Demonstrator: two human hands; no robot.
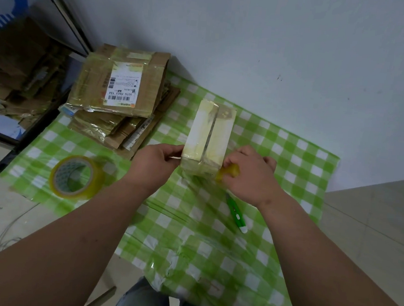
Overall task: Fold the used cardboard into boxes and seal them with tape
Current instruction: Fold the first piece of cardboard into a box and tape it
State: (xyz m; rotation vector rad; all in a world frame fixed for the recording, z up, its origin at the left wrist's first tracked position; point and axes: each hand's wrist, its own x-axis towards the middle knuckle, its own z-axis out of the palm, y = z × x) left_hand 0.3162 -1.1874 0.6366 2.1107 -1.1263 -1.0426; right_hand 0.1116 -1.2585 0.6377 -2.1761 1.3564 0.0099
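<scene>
Box lies long axis away from the person, near end between both hands. Left hand pinches its left corner; right hand clamps a yellowish tape wad at its right corner.

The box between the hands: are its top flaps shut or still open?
Shut. The box has both top flaps lying flat, meeting along a centre seam under glossy tape. The left hand and right hand grip its near end.

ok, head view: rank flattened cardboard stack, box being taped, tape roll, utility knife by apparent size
1. flattened cardboard stack
2. box, between both hands
3. tape roll, though it lies nearer the camera, so unsure against the box
4. utility knife
</scene>
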